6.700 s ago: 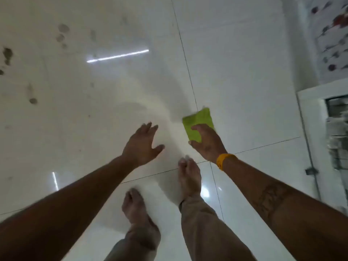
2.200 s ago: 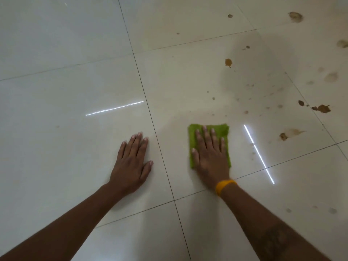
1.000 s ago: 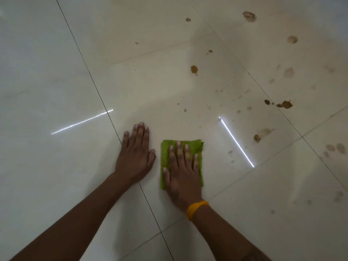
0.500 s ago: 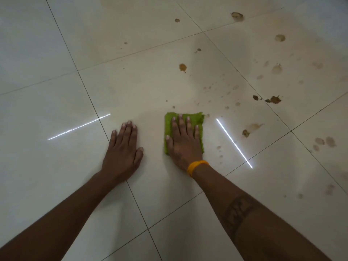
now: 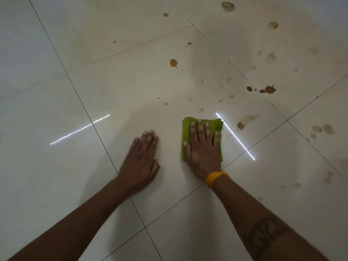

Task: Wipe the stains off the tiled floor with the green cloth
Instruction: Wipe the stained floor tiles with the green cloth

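1. The right hand (image 5: 202, 147) lies flat on the green cloth (image 5: 216, 125), palm down, with straight fingers slightly spread. It presses the cloth onto the floor and does not curl around it.
2. The left hand (image 5: 142, 161) lies flat on the bare tiled floor (image 5: 56, 176) just beside the right hand, apart from the cloth. Its fingers are straight and close together, and it holds nothing.
3. The cloth is folded into a rough rectangle. Its far edge and both side edges show past the right hand's fingers; the near part is hidden under the palm.
4. A yellow wristband (image 5: 216, 178) sits on the right wrist, and a dark tattoo (image 5: 263, 236) marks the right forearm nearer the camera.
5. A bright streak of reflected light (image 5: 237, 138) runs on the floor just to the right of the cloth; its far end touches the cloth's far right corner. Another streak (image 5: 79, 129) lies well to the left of the left hand.
6. Brown stains lie beyond and to the right of the right hand: a smeared spot (image 5: 243, 123) near the cloth's right side, a round blot (image 5: 173, 62) farther ahead, and a dark splatter (image 5: 268, 89) far to the right.
7. Fainter spots (image 5: 323, 129) are scattered on the tiles further right.
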